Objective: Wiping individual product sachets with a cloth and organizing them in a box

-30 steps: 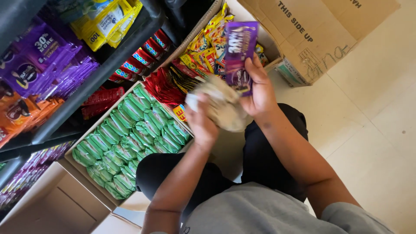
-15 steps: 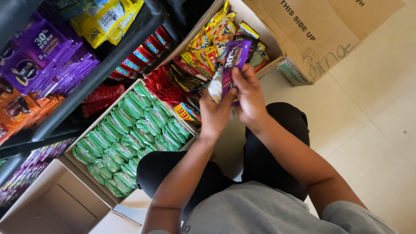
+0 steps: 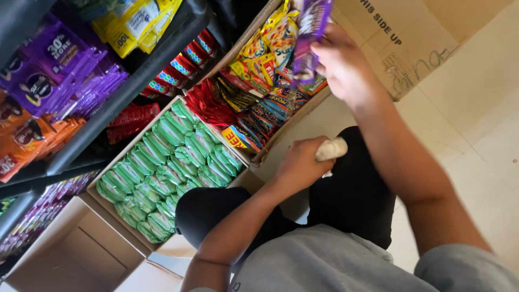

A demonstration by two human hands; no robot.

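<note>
Purple snack packet (image 3: 310, 33), held beside the crumpled wrap 0.5 s ago, is now lifted in the right hand (image 3: 346, 67) over the mixed-snack box (image 3: 270, 148); left hand (image 3: 300, 165) fingers stay clenched on the pale wrap (image 3: 331, 149)

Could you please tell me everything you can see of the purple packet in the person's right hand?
The purple packet is a glossy, foil-like snack wrapper, mostly purple with some white print and a paler patch, blurred so details are unclear. It is long and narrow, held roughly upright with its top cut off by the picture's upper edge. The right hand grips it from the side, fingers around its lower half. It hangs over the cardboard box of mixed yellow and red snack packets; whether it touches them cannot be told.
</note>
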